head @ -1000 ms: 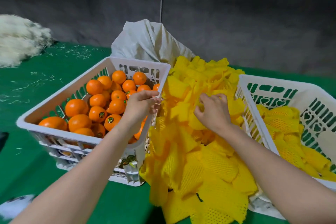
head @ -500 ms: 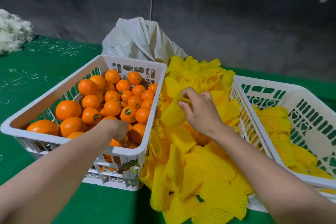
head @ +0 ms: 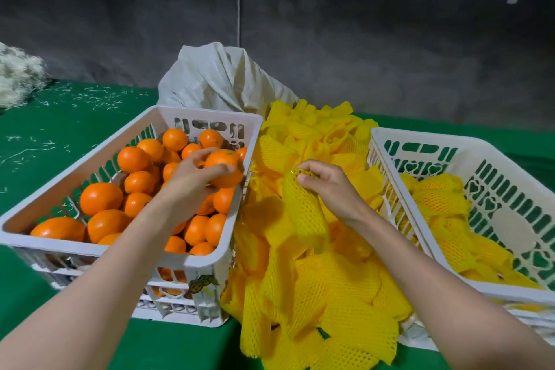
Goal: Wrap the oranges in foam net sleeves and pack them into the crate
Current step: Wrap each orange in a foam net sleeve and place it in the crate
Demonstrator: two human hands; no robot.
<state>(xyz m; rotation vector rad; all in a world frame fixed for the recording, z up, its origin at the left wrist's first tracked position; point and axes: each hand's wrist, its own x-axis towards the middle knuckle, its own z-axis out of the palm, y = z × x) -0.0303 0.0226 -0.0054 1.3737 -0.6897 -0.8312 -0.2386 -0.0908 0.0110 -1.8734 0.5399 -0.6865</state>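
Note:
A white crate (head: 210,261) on the left holds several loose oranges (head: 100,198). My left hand (head: 192,180) grips one orange (head: 225,170) and holds it above the crate's right rim. A heap of yellow foam net sleeves (head: 324,294) lies between the two crates. My right hand (head: 327,186) pinches the top of one sleeve (head: 303,213), which hangs down over the heap. The white crate (head: 492,159) on the right holds several oranges wrapped in yellow sleeves (head: 441,198).
A grey woven sack (head: 222,81) stands behind the left crate. A pile of white shredded fibre (head: 18,78) sits at the far left on the green table cover (head: 60,117). A dark wall runs behind everything.
My left hand went down into the left crate and came up gripping an orange. My right hand lifted one sleeve free of the heap.

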